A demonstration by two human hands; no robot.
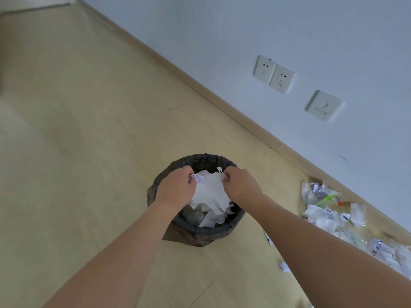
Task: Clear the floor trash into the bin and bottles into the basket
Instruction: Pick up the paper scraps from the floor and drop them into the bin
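Note:
A round bin (201, 160) lined with a black bag stands on the wooden floor, low in the middle of the view. Both hands are over its mouth. My left hand (175, 187) and my right hand (241, 187) each pinch an edge of a bunch of crumpled white paper (211, 194) that hangs into the bin. More white paper lies deeper inside. A heap of floor trash (329, 212), made of paper scraps and clear plastic wrappers, lies along the wall at the right. No bottle or basket is in view.
Two small paper scraps (283, 266) lie on the floor to the right of the bin. The wall with a wooden skirting board (200, 85) runs diagonally across the view and carries wall sockets (274, 74). Bare wooden floor spreads to the left.

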